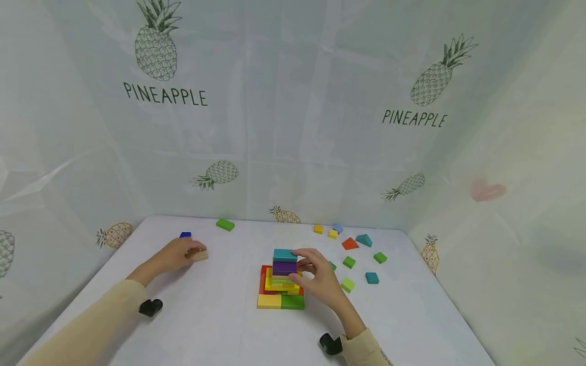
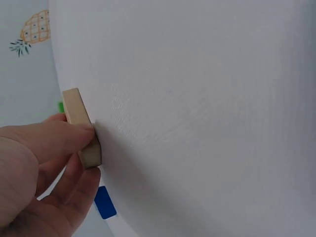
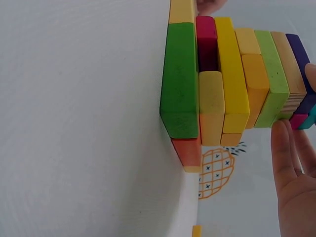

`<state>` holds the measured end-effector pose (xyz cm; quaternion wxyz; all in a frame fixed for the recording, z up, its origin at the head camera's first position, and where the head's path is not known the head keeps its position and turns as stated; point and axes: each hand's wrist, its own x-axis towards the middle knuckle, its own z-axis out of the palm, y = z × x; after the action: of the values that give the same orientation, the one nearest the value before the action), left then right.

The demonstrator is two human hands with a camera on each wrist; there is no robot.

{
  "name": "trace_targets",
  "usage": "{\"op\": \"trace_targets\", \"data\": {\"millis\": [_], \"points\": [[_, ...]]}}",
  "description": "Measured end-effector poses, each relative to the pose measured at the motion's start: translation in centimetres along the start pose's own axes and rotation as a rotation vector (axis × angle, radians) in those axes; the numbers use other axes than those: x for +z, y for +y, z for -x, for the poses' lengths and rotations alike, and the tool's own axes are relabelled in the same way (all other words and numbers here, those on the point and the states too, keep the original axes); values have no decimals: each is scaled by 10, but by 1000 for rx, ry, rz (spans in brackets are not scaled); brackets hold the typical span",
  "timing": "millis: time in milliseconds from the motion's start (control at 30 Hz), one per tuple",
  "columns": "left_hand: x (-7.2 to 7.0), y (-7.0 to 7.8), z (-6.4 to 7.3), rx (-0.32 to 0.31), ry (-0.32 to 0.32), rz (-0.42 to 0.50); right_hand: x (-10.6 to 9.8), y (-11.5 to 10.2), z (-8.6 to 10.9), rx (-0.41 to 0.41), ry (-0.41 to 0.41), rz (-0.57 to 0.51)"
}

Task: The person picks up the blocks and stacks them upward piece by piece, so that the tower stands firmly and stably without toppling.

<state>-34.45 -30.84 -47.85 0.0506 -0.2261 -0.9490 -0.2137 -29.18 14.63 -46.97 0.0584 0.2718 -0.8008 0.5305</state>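
My left hand (image 1: pixel 174 255) pinches a plain wooden block (image 2: pixel 76 109) between thumb and fingers, above the left side of the table. In the middle stands a stepped tower of coloured blocks, with a green block (image 3: pixel 178 81) and a pale yellow block (image 1: pixel 269 302) at its near base. A purple block (image 1: pixel 284 268) lies close to the top, under a teal block (image 1: pixel 285 255). My right hand (image 1: pixel 322 282) is at the tower's upper right, its fairly straight fingers (image 3: pixel 282 148) touching the ends of the upper blocks and its thumb by the near side.
A blue block (image 2: pixel 105 202) lies beyond my left hand, and a green block (image 1: pixel 225 224) sits near the table's back edge. Several loose pieces are scattered right of the tower, among them an orange triangle (image 1: pixel 350 244) and a teal block (image 1: pixel 372 278). A pineapple-print curtain (image 1: pixel 293 127) hangs behind.
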Motion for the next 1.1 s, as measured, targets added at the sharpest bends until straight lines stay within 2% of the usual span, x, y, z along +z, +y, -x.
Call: {"op": "trace_targets", "data": {"millis": [100, 200, 333, 433, 567, 667, 833, 1100], "points": [[1, 9, 0, 19, 7, 26, 0, 1, 0, -1, 0, 4], [-1, 28, -1, 69, 20, 59, 0, 2, 0, -5, -1, 8], [-8, 67, -8, 128, 40, 96, 0, 1, -1, -12, -1, 3], [-12, 99, -13, 145, 42, 116, -1, 1, -1, -16, -2, -1], [-17, 136, -19, 188, 17, 141, -1, 1, -1, -12, -4, -4], [-17, 158, -22, 236, -13, 166, 0, 1, -1, -7, -5, -2], [-10, 184, -31, 303, -36, 186, 0, 2, -1, -7, -6, 3], [3, 213, -42, 351, -32, 129, 0, 3, 0, -25, -18, -6]]}}
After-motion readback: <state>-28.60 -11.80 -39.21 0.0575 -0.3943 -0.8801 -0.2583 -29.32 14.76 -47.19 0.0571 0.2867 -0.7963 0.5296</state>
